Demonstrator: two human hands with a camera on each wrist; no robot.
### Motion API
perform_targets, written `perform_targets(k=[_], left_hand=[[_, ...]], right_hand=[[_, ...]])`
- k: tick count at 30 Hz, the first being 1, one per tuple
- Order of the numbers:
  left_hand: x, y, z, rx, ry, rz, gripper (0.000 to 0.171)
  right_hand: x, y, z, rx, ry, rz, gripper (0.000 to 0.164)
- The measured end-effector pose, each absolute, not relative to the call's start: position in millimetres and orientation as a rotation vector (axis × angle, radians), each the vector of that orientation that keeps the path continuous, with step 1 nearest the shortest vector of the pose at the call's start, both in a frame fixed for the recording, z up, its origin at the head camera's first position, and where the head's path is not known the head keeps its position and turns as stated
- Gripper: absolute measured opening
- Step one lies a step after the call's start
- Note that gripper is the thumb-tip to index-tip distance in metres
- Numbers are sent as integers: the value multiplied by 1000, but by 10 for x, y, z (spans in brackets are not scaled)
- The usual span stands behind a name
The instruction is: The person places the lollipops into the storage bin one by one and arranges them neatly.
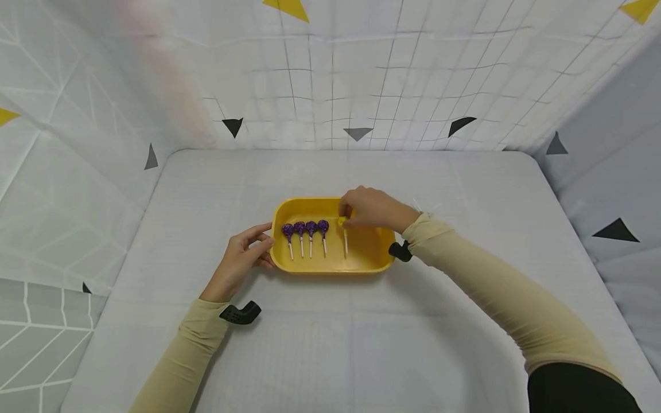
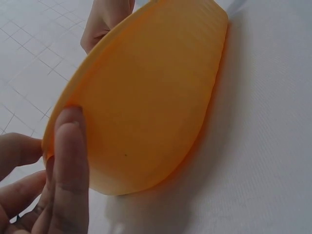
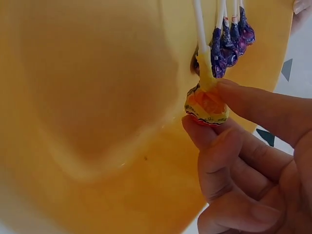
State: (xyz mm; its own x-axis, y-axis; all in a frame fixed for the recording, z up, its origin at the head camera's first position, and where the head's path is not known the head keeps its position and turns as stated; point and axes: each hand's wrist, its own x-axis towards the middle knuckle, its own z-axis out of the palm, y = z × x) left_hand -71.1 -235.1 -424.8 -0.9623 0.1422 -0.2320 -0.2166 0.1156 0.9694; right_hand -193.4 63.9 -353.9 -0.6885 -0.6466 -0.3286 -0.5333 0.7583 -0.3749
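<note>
Centrally in the head view, the right hand (image 1: 376, 207) pinches a yellow-wrapped lollipop (image 1: 342, 221) right of four purple-wrapped lollipops (image 1: 311, 227) inside the yellow tray (image 1: 373, 252). Left wrist view: lower left, the left hand (image 2: 66, 180), fingers gripping the tray. Right wrist view: apparently a placing step; next calls for alignment, then release.

You're in a booth-like enclosure (image 1: 57, 189): patterned sheets (image 1: 356, 74) at nine, twelve and three o'clock border your white counter (image 1: 330, 355).
</note>
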Motion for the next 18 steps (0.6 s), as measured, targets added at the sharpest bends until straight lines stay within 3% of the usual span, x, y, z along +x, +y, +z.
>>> perform_targets(k=[18], left_hand=[[-695,-2355,-4243,-65,2140,1925,50]], right_hand=[[-1921,404,-3626,-860,2491,-263,18]])
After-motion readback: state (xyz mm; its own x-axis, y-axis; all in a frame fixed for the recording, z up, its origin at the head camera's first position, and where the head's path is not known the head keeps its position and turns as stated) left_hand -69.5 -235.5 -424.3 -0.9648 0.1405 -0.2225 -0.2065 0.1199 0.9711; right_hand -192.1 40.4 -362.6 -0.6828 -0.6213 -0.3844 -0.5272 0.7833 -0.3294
